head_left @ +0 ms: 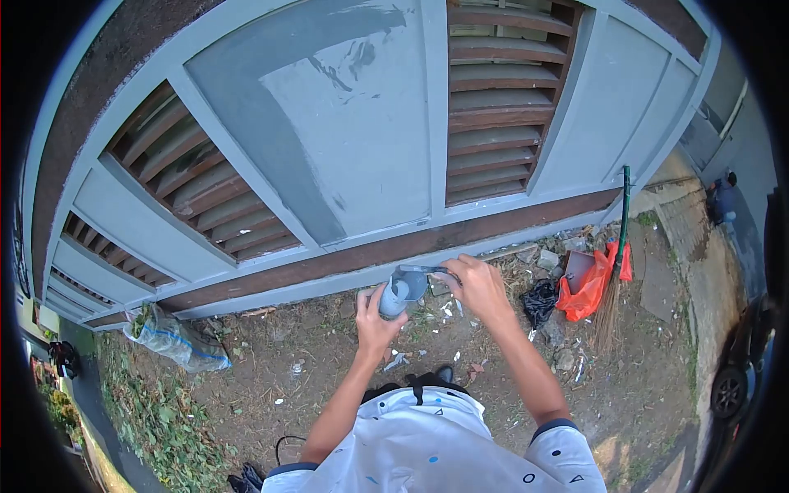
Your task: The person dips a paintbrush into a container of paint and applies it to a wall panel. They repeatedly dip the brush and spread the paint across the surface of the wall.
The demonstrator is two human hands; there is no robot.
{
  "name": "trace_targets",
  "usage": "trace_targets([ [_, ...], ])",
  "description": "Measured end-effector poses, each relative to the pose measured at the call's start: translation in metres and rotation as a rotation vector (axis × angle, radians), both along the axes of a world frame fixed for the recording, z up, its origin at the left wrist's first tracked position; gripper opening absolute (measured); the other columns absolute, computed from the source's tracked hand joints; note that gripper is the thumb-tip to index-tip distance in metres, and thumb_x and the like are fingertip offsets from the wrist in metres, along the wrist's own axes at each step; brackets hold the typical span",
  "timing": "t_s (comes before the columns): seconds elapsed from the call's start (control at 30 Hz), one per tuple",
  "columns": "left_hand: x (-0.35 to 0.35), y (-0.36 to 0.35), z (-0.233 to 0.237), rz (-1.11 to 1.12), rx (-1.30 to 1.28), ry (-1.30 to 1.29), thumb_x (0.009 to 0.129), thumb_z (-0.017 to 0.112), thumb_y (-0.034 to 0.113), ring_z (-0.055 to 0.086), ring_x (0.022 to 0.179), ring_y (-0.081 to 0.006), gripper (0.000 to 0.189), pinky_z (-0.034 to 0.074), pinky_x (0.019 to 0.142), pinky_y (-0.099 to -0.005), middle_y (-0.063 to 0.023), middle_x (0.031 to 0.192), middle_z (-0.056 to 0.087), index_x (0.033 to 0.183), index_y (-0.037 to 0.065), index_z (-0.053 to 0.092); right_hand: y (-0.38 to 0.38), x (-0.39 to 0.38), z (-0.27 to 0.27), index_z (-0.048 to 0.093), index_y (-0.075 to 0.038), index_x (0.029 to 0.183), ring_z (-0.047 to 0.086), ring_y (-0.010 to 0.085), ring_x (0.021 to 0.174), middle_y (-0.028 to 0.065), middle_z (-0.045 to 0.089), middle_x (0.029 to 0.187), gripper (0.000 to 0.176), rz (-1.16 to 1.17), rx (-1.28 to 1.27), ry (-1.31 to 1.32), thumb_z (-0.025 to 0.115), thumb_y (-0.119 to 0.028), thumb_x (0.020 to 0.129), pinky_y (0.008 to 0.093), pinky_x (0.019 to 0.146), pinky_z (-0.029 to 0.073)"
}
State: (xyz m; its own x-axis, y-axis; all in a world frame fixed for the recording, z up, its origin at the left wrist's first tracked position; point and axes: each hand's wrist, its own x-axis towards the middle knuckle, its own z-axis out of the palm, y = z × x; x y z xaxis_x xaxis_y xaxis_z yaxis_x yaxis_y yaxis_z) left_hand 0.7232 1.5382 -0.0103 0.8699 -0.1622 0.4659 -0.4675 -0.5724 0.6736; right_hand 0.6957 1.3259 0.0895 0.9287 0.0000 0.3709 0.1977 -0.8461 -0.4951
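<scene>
My left hand (376,326) is wrapped around a small paint pot (394,306) streaked with grey paint, its open mouth tilted up toward me. My right hand (478,289) grips the end of a paintbrush (423,269), whose grey-coated head lies at the pot's far rim. Both hands are in front of the wall's base. Beyond them stands a wall panel (362,123), pale blue-grey in the middle, with darker grey paint along its top and left side and a few dark smears near the top.
Brown louvred vents (503,107) flank the panel. On the littered ground at right lie an orange plastic bag (585,289) and a black bag (539,302), beside a green-handled broom (623,222) leaning on the wall. A stuffed sack (177,341) lies at left. A person (723,197) is far right.
</scene>
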Motion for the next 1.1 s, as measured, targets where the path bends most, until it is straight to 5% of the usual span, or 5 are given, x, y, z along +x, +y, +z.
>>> trace_targets([
  [0.4, 0.029, -0.003, -0.003, 0.017, -0.016, 0.025, 0.055, 0.077, 0.012, 0.058, 0.089, -0.0319, 0.063, 0.050, 0.078, -0.0410, -0.0147, 0.100, 0.052, 0.114, 0.005, 0.058, -0.006, 0.021, -0.008, 0.068, -0.005, 0.086, 0.061, 0.0338, 0.066, 0.0141, 0.063, 0.074, 0.022, 0.089, 0.103, 0.040, 0.070, -0.024, 0.076, 0.0411, 0.058, 0.049],
  [0.67, 0.071, 0.011, -0.004, -0.069, -0.065, 0.038, 0.055, 0.078, 0.012, 0.058, 0.090, -0.0339, 0.063, 0.050, 0.077, -0.0425, -0.0150, 0.099, 0.052, 0.115, 0.006, 0.058, 0.027, 0.040, -0.002, 0.064, -0.003, 0.078, 0.062, 0.0361, 0.065, 0.0153, 0.062, 0.070, 0.023, -0.248, 0.007, 0.010, 0.065, -0.027, 0.081, 0.0433, 0.057, 0.050],
  [0.87, 0.111, 0.039, -0.003, -0.086, -0.129, 0.014, 0.055, 0.078, 0.010, 0.058, 0.091, -0.0337, 0.063, 0.051, 0.077, -0.0420, -0.0136, 0.102, 0.051, 0.114, 0.006, 0.058, 0.078, 0.068, 0.015, 0.065, -0.004, 0.078, 0.062, 0.0367, 0.066, 0.0162, 0.063, 0.070, 0.022, -0.185, -0.087, 0.078, 0.066, -0.026, 0.080, 0.0440, 0.057, 0.050],
  [1.1, 0.156, 0.083, -0.012, -0.105, -0.201, 0.017, 0.056, 0.077, 0.014, 0.059, 0.086, -0.0321, 0.059, 0.051, 0.075, -0.0412, -0.0131, 0.099, 0.052, 0.111, 0.005, 0.059, 0.133, 0.114, 0.007, 0.063, -0.002, 0.077, 0.061, 0.0366, 0.064, 0.0159, 0.063, 0.071, 0.022, -0.399, -0.075, -0.012, 0.067, -0.024, 0.080, 0.0426, 0.056, 0.049],
])
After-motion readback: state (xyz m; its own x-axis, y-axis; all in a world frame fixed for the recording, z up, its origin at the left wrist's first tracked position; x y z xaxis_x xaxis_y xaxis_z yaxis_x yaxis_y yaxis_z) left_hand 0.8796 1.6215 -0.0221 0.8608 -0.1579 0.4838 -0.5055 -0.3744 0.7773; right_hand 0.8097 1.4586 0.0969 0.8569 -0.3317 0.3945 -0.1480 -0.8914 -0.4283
